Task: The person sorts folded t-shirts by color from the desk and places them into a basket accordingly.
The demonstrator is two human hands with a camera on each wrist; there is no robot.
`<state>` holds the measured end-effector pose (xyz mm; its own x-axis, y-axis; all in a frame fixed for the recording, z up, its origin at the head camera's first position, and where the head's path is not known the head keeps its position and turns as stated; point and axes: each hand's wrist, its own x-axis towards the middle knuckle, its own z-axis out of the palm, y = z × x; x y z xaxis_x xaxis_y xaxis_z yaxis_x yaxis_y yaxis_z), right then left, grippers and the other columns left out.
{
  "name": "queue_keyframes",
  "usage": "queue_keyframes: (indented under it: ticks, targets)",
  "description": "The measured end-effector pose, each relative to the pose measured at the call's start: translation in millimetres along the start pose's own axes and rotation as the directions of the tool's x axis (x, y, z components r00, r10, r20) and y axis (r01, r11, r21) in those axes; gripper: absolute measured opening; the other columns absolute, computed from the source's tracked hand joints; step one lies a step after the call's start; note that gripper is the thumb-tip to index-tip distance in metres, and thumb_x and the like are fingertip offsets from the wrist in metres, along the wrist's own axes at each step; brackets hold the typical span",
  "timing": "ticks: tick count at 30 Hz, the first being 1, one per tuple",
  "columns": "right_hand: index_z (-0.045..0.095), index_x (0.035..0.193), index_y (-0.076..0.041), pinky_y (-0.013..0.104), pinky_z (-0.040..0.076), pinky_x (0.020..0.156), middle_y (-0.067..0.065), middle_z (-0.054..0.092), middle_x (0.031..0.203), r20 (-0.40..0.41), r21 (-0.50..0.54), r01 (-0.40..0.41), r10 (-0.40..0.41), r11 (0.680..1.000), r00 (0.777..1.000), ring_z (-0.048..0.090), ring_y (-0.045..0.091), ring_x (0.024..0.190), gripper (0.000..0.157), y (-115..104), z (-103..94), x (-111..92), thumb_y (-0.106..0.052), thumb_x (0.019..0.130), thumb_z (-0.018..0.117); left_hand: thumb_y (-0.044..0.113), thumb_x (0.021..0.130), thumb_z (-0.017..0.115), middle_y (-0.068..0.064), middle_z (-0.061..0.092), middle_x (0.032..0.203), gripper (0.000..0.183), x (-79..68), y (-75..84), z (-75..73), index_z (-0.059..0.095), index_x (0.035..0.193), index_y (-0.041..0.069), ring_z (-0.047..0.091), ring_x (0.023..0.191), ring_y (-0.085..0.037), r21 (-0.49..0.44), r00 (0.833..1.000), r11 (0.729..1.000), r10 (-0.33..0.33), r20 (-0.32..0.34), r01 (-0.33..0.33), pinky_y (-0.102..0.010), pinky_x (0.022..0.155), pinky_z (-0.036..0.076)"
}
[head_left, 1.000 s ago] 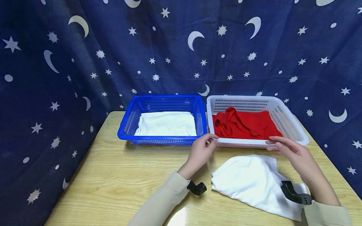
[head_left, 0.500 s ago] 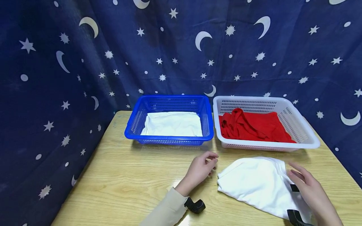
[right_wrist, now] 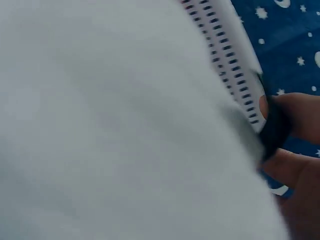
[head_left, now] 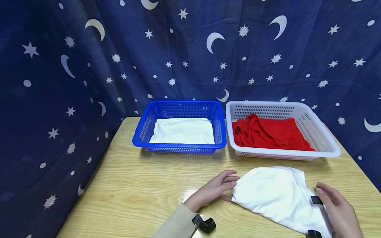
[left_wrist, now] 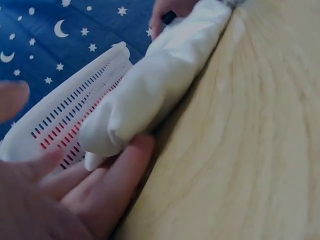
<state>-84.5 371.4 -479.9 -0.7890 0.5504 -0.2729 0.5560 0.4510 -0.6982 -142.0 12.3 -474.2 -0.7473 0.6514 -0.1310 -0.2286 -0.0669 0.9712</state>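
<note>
A folded white garment lies on the table, a small black tag on its right edge. My left hand is at its left end. In the left wrist view the fingers reach against the underside of the garment's rounded edge, the thumb standing apart from it. By the right edge is my right hand, fingers and thumb parted beside the tag. The right wrist view has white fabric filling most of it; a dark strip crosses in front of the blurred thumb and finger.
Behind the garment stands a white basket with red cloth inside. Left of it is a blue basket holding another folded white cloth. A dark blue curtain with moons and stars hangs behind the table.
Both hands have come back from the white basket's front rim, down to opposite ends of the white garment. The baskets have shifted slightly right in view.
</note>
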Motion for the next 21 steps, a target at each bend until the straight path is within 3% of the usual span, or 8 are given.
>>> queue_keyframes:
  ticks: [5,9,10,12,15,17,21]
  targets:
    - [0.03,0.145,-0.019,0.048,0.032,0.097,0.011,0.036,0.145,-0.024,-0.029,-0.042,0.041,0.999,0.999,0.039,0.026,0.122,0.072,-3,2.1,0,-0.063,0.088,0.035,0.026,0.096,0.047,-0.008,0.033,0.146,0.053,-1.5,-2.8,-7.4,0.028,0.143,0.011,0.038,0.128,-0.023,-0.142,0.989,0.99,-0.006,0.15,0.027,-0.041,0.082,0.051]
    - [0.027,0.145,-0.026,0.047,0.027,0.105,0.001,0.029,0.149,-0.019,0.049,-0.068,0.069,0.996,0.997,0.026,0.017,0.136,0.069,-5,2.7,-3,-0.063,0.088,0.035,0.023,0.096,0.046,-0.008,0.029,0.148,0.052,-3.2,-4.2,-15.2,0.028,0.143,0.01,0.033,0.131,-0.027,-0.296,0.978,0.952,-0.012,0.208,0.074,-0.05,0.087,0.047]
    - [0.027,0.145,-0.028,0.042,0.028,0.106,-0.006,0.031,0.148,-0.016,0.064,-0.065,0.066,0.996,0.998,0.027,0.008,0.134,0.067,-5,3.7,-4,-0.062,0.088,0.036,0.023,0.095,0.046,-0.008,0.029,0.147,0.053,-3.8,-4.3,-16.7,0.028,0.143,0.009,0.033,0.131,-0.028,-0.324,0.977,0.943,-0.013,0.214,0.083,-0.051,0.088,0.046]
    - [0.03,0.144,-0.029,0.023,0.032,0.102,-0.019,0.04,0.138,-0.015,0.106,-0.025,0.027,0.994,1.0,0.035,-0.006,0.123,0.063,-5,7.1,-7,-0.059,0.089,0.04,0.024,0.096,0.047,-0.009,0.031,0.146,0.054,-4.8,-4.5,-18.9,0.027,0.144,0.009,0.036,0.129,-0.029,-0.362,0.975,0.927,-0.015,0.222,0.097,-0.054,0.088,0.044]
    - [0.036,0.141,-0.028,0.003,0.031,0.083,-0.032,0.045,0.115,-0.023,0.17,0.061,-0.058,0.984,0.998,0.038,-0.019,0.099,0.058,-7,14.1,-12,-0.052,0.09,0.045,0.024,0.096,0.047,-0.011,0.038,0.141,0.052,-5.3,-4.9,-20.1,0.03,0.142,0.009,0.045,0.122,-0.029,-0.377,0.973,0.921,-0.012,0.231,0.101,-0.055,0.087,0.044]
    - [0.039,0.14,-0.025,-0.002,0.029,0.073,-0.033,0.045,0.107,-0.028,0.221,0.117,-0.114,0.968,0.993,0.038,-0.022,0.091,0.055,-8,18.5,-15,-0.047,0.091,0.048,0.022,0.096,0.047,-0.012,0.041,0.137,0.048,-5.1,-5.4,-20.0,0.034,0.14,0.008,0.049,0.117,-0.029,-0.379,0.971,0.92,-0.011,0.237,0.103,-0.056,0.087,0.044]
    - [0.039,0.14,-0.024,-0.003,0.028,0.079,-0.033,0.046,0.112,-0.024,0.308,0.165,-0.166,0.937,0.986,0.039,-0.021,0.098,0.052,-11,23.5,-19,-0.042,0.092,0.049,0.021,0.096,0.046,-0.013,0.04,0.136,0.045,-3.1,-7.6,-19.1,0.037,0.139,0.01,0.051,0.113,-0.03,-0.393,0.969,0.913,-0.009,0.247,0.109,-0.056,0.087,0.044]
